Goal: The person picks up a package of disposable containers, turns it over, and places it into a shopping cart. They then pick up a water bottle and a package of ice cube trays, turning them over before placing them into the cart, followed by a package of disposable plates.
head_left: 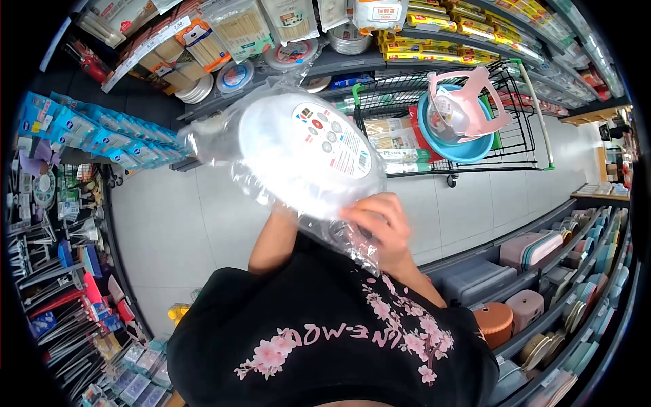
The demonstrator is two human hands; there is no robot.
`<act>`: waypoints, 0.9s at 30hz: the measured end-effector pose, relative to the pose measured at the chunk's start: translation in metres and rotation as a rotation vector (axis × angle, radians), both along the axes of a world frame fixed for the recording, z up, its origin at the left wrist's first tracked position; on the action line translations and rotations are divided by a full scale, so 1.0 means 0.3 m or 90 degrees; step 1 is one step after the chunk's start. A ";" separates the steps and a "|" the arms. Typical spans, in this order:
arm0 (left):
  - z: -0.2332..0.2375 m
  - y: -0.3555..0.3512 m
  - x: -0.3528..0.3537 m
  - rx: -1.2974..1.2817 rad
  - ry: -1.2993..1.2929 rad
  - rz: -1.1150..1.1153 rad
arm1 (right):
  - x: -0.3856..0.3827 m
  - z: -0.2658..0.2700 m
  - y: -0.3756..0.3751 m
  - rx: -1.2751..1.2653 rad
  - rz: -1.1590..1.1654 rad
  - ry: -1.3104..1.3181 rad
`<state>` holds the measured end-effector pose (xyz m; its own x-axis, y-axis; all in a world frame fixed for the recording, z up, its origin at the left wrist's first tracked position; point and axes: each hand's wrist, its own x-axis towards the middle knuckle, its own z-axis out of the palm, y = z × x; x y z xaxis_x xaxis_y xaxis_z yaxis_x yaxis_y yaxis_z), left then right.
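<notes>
A pack of white disposable plates (271,146) in loose clear plastic is held up tilted in front of me. Its round label (332,141) with printed text and small pictures faces me. My right hand (381,224) grips the pack's lower right edge, fingers bent over the rim and wrapping. From below, my left forearm (274,241) reaches up behind the pack; the left hand's fingers are hidden by it.
A wire shopping cart (532,129) stands ahead right, holding a blue basin (468,152), a pink plastic stool (485,102) and flat packages. Shelves with packaged skewers (241,30), hanging blue packs (71,125) and plastic boxes (478,281) surround the tiled floor (169,230).
</notes>
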<state>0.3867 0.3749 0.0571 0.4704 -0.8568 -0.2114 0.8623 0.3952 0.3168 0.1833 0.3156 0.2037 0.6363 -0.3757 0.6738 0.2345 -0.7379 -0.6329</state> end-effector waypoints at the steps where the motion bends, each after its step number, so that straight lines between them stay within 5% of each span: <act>1: 0.007 0.006 -0.003 -0.017 0.010 -0.010 | -0.003 -0.003 0.001 0.002 0.002 0.000; 27: 0.053 -0.047 -0.167 -0.053 -0.006 -0.053 | -0.191 -0.052 -0.004 0.029 0.055 -0.009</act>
